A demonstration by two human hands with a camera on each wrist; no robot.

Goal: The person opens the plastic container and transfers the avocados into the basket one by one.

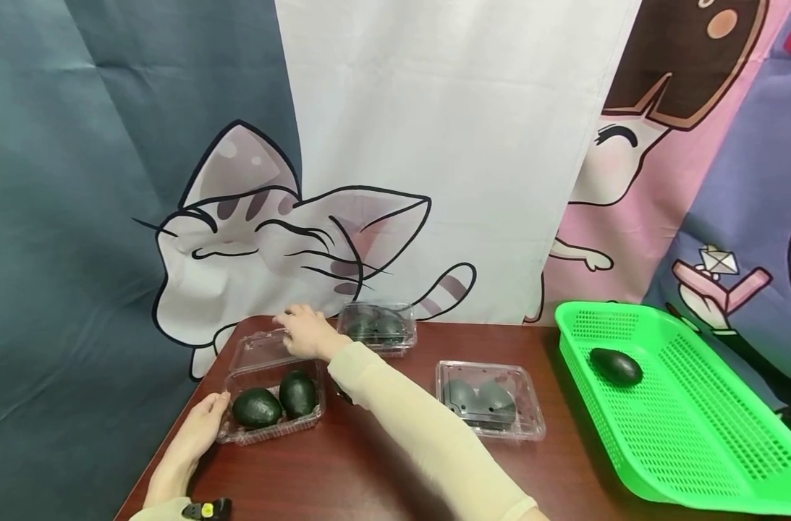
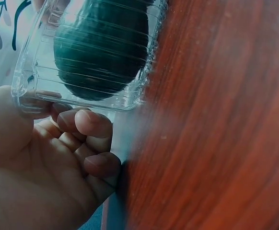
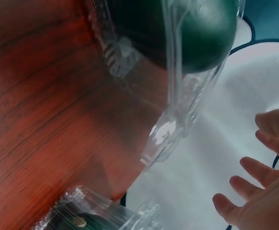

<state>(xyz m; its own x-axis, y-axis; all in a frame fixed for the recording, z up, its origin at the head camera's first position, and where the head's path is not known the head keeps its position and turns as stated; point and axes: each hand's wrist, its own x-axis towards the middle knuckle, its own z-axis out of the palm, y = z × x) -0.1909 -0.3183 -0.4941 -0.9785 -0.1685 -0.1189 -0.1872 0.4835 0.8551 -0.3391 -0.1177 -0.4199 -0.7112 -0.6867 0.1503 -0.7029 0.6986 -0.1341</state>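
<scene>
At the left of the table stands a clear plastic clamshell box (image 1: pixel 271 432) with its lid (image 1: pixel 261 349) raised at the back. Inside lie two dark green avocados, a left one (image 1: pixel 257 408) and a right one (image 1: pixel 297 394). My left hand (image 1: pixel 202 423) holds the box's left side, its fingers curled at the corner in the left wrist view. The right hand (image 1: pixel 309 331) reaches over the lid's right end, fingers spread and loosely bent with nothing in them. In the right wrist view, this hand (image 3: pixel 261 187) appears apart from the box.
Closed clamshell boxes with avocados stand at the back (image 1: pixel 377 329) and right of centre (image 1: pixel 489 401). A green plastic basket (image 1: pixel 682 434) on the right holds one avocado (image 1: pixel 616 367). A printed cloth (image 1: pixel 447 145) hangs behind the brown table (image 1: pixel 343 470).
</scene>
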